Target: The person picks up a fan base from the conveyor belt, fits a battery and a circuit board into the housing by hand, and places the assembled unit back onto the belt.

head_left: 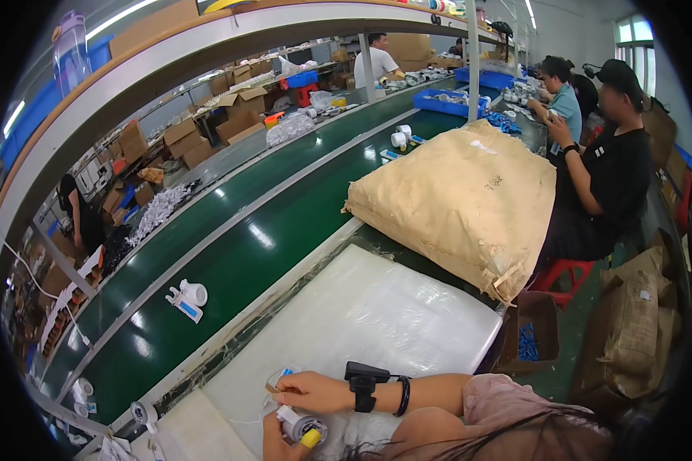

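Note:
My left hand [275, 441] comes in at the lower edge, its fingers closed around a white round plastic part [306, 427] with a grey rim and a yellow piece on its side. Just above it, my right hand [315, 393] is closed in a pinch on a small blue-and-white piece [283, 375]; a tan bit shows by the fingertips. A black device [366, 378] is strapped on the right wrist beside a dark band. Both hands hover over a stack of clear plastic sheets [361, 307].
A green conveyor belt [246, 238] runs past, carrying a white round part with a blue-and-white card [188, 298]. A large tan sack [461, 200] lies ahead. A cardboard box [532, 330] with blue pieces stands right. Co-workers [611, 146] sit farther along. A shelf [169, 46] crosses overhead.

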Action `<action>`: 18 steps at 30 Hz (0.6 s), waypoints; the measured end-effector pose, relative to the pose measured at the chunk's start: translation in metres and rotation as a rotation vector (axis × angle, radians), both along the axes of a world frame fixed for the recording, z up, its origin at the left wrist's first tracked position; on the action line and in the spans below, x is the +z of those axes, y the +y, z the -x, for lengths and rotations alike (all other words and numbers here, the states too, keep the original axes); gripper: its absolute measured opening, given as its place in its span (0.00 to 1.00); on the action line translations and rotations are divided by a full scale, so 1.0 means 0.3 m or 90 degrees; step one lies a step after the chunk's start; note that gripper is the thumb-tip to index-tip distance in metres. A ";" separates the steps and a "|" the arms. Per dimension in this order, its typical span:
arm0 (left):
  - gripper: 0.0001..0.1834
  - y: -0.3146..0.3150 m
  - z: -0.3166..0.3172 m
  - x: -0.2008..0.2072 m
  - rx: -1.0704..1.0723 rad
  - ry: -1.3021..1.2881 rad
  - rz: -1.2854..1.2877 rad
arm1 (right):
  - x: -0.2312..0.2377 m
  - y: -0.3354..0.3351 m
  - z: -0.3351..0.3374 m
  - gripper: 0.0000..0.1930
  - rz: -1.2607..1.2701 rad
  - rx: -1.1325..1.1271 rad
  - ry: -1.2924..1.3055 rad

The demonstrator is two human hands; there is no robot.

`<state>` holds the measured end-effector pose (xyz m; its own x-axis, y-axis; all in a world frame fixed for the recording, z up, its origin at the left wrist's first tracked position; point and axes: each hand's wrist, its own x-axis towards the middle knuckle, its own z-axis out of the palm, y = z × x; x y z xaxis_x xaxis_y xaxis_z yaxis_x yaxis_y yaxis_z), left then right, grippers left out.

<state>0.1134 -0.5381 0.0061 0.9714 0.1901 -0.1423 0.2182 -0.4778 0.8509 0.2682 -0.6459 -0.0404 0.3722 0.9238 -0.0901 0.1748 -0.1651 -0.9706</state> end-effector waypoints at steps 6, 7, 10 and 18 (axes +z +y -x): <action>0.23 0.225 0.049 -0.150 -0.231 -0.371 -0.979 | 0.016 -0.019 0.030 0.16 -0.198 -0.097 0.174; 0.23 0.203 0.049 -0.153 -0.233 -0.375 -0.977 | 0.013 -0.018 0.028 0.16 -0.198 -0.101 0.173; 0.30 0.110 0.046 -0.121 0.146 -0.335 -0.076 | 0.008 -0.016 0.030 0.16 -0.218 -0.049 0.210; 0.35 0.086 0.054 0.003 -0.050 -0.149 -0.141 | 0.038 -0.035 0.057 0.19 -0.335 0.193 0.420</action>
<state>0.0974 -0.5124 0.0069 0.9857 0.1153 0.1230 -0.0155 -0.6644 0.7472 0.2510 -0.6563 -0.0290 0.1274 0.9561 0.2637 -0.4820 0.2921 -0.8260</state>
